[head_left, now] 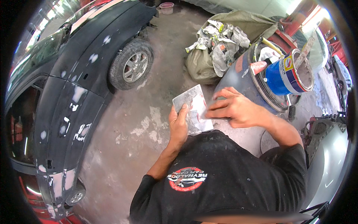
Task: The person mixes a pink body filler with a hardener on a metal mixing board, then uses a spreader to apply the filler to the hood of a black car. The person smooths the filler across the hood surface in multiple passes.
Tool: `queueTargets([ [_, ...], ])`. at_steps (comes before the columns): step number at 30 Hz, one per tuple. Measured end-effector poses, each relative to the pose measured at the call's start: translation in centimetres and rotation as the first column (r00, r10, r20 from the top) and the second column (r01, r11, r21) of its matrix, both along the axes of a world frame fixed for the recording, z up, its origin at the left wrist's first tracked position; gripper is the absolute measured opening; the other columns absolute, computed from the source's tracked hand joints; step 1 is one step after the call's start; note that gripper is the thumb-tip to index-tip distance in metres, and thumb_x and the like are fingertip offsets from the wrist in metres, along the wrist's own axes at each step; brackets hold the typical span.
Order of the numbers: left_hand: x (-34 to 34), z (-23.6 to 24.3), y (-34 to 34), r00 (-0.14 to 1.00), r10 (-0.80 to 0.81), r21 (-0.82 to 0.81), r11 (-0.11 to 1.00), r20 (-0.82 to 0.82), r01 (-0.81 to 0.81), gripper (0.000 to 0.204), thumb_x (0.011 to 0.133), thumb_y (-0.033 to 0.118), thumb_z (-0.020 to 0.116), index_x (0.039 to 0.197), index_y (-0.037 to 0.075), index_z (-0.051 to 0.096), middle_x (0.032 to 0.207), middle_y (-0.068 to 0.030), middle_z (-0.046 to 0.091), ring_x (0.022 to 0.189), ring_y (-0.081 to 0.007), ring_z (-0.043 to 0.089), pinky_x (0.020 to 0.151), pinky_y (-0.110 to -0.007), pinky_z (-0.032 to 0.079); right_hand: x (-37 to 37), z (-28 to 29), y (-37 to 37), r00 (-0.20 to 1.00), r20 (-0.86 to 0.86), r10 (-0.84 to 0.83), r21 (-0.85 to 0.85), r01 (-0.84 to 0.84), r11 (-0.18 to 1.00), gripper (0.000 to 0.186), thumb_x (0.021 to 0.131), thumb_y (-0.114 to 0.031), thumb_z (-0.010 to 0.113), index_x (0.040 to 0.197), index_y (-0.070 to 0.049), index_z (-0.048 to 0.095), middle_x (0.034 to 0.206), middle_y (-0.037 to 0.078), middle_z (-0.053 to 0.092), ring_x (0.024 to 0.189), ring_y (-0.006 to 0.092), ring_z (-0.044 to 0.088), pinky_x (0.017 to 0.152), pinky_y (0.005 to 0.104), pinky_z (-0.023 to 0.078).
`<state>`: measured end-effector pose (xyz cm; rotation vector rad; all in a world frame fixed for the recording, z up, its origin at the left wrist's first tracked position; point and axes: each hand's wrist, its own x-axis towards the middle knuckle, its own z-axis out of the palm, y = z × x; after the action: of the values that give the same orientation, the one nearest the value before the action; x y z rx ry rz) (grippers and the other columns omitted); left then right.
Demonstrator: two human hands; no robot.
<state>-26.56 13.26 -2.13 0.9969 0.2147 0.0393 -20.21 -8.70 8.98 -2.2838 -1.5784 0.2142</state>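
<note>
My left hand (178,125) grips the near left edge of a flat, pale mixing board (183,98), thumb on top. White paste (197,105) with red streaks is smeared across the board's right side. Just over that right edge, my right hand (238,109) is closed with bent fingers, slightly smeared by motion. A thin, dark-edged piece shows under its fingers, but its kind is hard to make out. To the right, a blue can (278,77) with a stirring stick (306,51) in it rests on top of a drum (238,80).
A dark car (80,71) with sanded, pale-patched panels stands on the left, its front wheel (132,65) turned toward me. Beyond the drum is a sack (199,65) stuffed with crumpled paper (223,44). A silver body panel (330,160) is at the right. A pink tub (166,8) sits far off.
</note>
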Motion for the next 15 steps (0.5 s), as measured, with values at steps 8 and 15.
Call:
queueTargets([
  [8,0.8,1.3,1.5,0.920,-0.044,-0.368,0.923,-0.390,-0.112,0.031,0.098,0.020,0.056,0.120,-0.001,0.061,0.111,-0.0136,0.070,0.096,-0.0274,0.070,0.090,-0.041,0.056,-3.6,-2.0,1.9,0.982,0.179,-0.058,0.070,0.046,0.996,0.078,0.058,-0.017,0.077,0.133,-0.010,0.058,0.133,0.011,0.056,0.125,0.0333,0.050,0.109,0.0515,0.038],
  [15,0.4,1.9,1.7,0.985,0.047,-0.216,0.973,-0.167,-0.083,0.029,0.099,0.015,0.056,0.125,0.002,0.058,0.114,-0.0124,0.069,0.098,-0.0250,0.070,0.085,-0.039,0.059,-0.1,-2.1,-2.8,0.956,0.134,-0.262,0.027,0.261,0.965,0.064,0.062,-0.011,0.066,0.126,-0.014,0.068,0.122,0.003,0.066,0.115,0.0273,0.057,0.100,0.0452,0.042],
])
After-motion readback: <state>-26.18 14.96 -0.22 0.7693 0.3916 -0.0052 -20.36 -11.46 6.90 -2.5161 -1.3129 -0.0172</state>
